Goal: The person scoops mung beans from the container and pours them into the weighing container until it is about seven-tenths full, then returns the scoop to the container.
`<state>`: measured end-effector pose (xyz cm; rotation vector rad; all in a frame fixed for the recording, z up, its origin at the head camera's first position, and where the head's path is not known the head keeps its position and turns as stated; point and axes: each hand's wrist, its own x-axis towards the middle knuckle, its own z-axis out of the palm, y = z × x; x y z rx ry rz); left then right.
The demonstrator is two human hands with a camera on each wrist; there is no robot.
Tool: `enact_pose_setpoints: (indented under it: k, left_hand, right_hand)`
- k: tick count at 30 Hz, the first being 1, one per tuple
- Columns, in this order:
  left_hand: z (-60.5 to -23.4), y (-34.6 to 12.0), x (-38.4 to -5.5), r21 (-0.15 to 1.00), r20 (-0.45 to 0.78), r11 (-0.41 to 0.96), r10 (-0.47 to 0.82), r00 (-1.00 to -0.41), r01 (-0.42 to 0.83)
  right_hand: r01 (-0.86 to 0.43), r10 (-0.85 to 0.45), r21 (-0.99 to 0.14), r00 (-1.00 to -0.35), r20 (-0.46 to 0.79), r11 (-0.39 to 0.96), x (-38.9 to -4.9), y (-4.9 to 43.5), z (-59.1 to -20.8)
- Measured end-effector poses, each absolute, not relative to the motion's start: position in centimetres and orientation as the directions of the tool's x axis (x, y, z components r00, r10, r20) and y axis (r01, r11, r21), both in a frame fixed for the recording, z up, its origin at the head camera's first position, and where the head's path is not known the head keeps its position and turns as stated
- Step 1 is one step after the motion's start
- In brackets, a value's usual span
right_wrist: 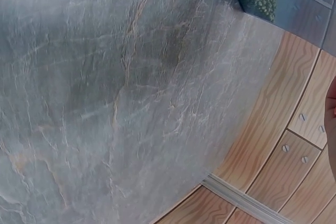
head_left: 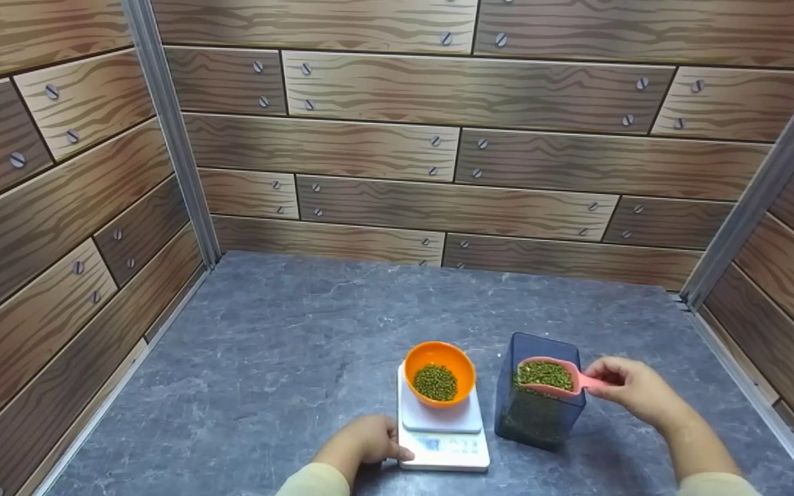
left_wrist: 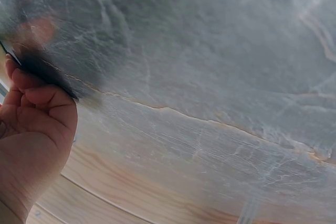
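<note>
In the head view my right hand pinches the handle of a pink scoop, heaped with small green beans. The scoop is over the mouth of a dark see-through square container, which holds more of the beans. Left of it, an orange bowl with some green beans rests on a white kitchen scale whose display is lit, its digits too blurred to read. My left hand grips the scale's near left corner, thumb on top. Curled fingers of that hand show in the left wrist view.
All this stands on a grey marble-patterned tabletop. Wood-patterned panels wall the back and both sides, with metal posts at the corners. The right wrist view catches part of the container at its upper right.
</note>
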<state>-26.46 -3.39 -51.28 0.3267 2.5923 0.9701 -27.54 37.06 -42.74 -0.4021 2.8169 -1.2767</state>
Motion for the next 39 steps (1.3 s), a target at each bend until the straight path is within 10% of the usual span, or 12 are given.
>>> enact_pose_setpoints:
  k: [39]
  left_hand:
    - [-51.2, -3.3, -26.6, 0.660, -0.226, 0.744, 0.333, -0.915, 0.107]
  right_hand:
    - [-0.225, -0.205, -0.734, -0.972, 0.119, 0.641, -29.3, 32.0, -39.3]
